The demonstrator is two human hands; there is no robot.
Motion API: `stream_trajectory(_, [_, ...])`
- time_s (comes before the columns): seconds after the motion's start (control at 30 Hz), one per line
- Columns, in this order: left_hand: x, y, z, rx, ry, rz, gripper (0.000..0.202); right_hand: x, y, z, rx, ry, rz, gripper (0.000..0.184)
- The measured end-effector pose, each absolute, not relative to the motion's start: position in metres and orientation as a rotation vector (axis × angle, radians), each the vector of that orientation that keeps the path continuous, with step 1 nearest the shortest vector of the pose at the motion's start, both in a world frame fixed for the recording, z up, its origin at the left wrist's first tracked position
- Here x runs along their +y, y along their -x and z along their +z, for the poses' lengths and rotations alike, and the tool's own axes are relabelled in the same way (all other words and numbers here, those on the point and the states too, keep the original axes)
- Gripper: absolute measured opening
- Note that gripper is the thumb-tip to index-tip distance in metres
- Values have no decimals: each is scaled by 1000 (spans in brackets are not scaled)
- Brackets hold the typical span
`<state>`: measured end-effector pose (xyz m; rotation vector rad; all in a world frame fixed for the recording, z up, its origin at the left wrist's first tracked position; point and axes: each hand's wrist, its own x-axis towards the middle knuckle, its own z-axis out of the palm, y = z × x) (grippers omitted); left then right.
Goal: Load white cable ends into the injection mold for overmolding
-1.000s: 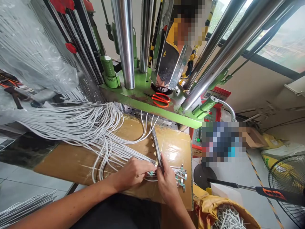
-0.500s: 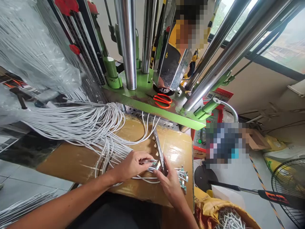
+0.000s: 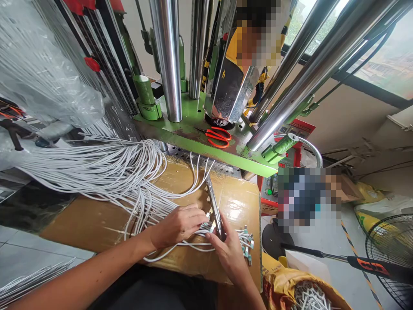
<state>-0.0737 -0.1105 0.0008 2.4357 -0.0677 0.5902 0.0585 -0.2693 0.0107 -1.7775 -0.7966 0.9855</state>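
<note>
One metal bar (image 3: 214, 204) slants over the worktop (image 3: 237, 200), its near end clamped in the right hand (image 3: 227, 243); it looks stiff, smooth, fairly heavy, best gripped along its sides. Nearby white cables (image 3: 138, 165) seem light, bendy. Whether the left hand (image 3: 182, 224) pinches anything is unclear.

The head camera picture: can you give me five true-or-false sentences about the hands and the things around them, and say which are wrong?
1. The red-handled scissors lie on the green plate. True.
2. The right hand is empty. False: it holds a metal bar.
3. The cables are black. False: they are white.
4. The left hand is near the metal bar. True.
5. The fan is at the picture's left edge. False: right edge.
</note>
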Motion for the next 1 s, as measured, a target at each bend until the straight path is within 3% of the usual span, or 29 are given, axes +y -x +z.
stream_trajectory(1.0, [-103,72,-9,-211,-2568,643,24,-267,-56,16,-817,1769,967,67])
